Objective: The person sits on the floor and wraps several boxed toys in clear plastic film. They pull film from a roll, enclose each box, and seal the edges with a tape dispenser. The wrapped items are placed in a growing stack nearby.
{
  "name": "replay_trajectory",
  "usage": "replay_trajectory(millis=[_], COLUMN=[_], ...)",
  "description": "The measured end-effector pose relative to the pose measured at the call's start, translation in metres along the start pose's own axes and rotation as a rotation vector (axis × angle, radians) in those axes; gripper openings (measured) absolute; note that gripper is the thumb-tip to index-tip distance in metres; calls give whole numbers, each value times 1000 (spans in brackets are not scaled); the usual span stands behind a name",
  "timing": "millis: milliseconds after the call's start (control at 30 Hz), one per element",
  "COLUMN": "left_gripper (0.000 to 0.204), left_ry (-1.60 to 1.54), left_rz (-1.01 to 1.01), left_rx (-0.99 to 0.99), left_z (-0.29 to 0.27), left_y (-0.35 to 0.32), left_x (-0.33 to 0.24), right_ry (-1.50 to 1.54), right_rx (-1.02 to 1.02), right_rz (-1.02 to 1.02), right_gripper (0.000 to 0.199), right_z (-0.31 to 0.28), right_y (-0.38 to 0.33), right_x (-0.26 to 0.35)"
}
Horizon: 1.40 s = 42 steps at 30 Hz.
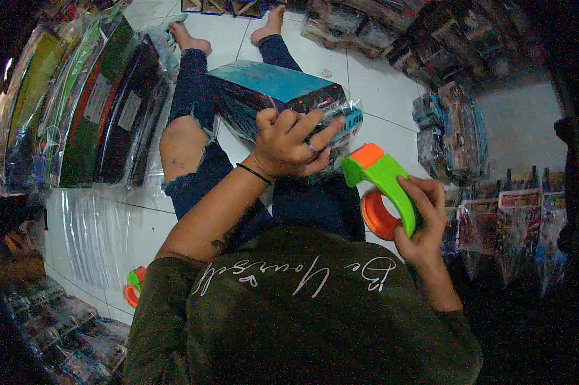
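Note:
A teal and dark box [273, 78] in clear plastic wrap stands tilted between my legs. Its near right end carries loose, shiny plastic [348, 115]. My left hand [289, 141] grips this near end, with the fingers bent over the plastic and the thumb toward me. The palm side and the exact finger contact are hidden. To the right of the box, my right hand [425, 221] is wrapped round a green and orange tape dispenser [392, 186]. The dispenser is raised, its orange-topped head close to the box's wrapped end, apart from my left fingers.
Large boxes in plastic [100, 109] stand in a row at left. Clear plastic sheets [90, 237] lie on the white tiles, near a second green and orange tape dispenser [134, 286]. Wrapped packages [453, 128] and bagged goods [501, 224] line the right side.

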<state>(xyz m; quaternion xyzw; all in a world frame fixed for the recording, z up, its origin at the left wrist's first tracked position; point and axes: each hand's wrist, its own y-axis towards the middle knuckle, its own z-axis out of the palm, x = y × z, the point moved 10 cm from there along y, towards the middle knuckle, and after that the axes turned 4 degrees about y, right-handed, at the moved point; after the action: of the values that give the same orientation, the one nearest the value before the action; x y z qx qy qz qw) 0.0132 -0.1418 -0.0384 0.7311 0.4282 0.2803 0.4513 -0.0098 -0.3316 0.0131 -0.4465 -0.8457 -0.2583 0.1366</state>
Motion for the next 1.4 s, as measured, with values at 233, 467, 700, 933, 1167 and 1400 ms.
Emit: replay_trajectory(millis=[233, 467, 700, 933, 1167, 1400], left_gripper=[41, 38, 52, 112, 125, 130], left_ry=[-27, 196, -210, -741, -728, -1146], left_rz=[37, 283, 561, 176, 298, -341], left_rx=[25, -80, 446, 912, 1045, 722], left_z=[0, -10, 7, 49, 78, 58], left_y=[2, 0, 0, 16, 18, 48], left_x=[0, -22, -26, 62, 84, 146], right_ry=[-194, 54, 762, 140, 1363, 1087], right_rx=[256, 118, -378, -319, -63, -287], right_rz=[0, 76, 854, 233, 332, 12], right_gripper=[54, 54, 42, 65, 68, 89], right_z=[28, 18, 157, 155, 207, 65], right_y=[55, 39, -62, -16, 55, 136], right_x=[25, -59, -315, -220, -84, -70])
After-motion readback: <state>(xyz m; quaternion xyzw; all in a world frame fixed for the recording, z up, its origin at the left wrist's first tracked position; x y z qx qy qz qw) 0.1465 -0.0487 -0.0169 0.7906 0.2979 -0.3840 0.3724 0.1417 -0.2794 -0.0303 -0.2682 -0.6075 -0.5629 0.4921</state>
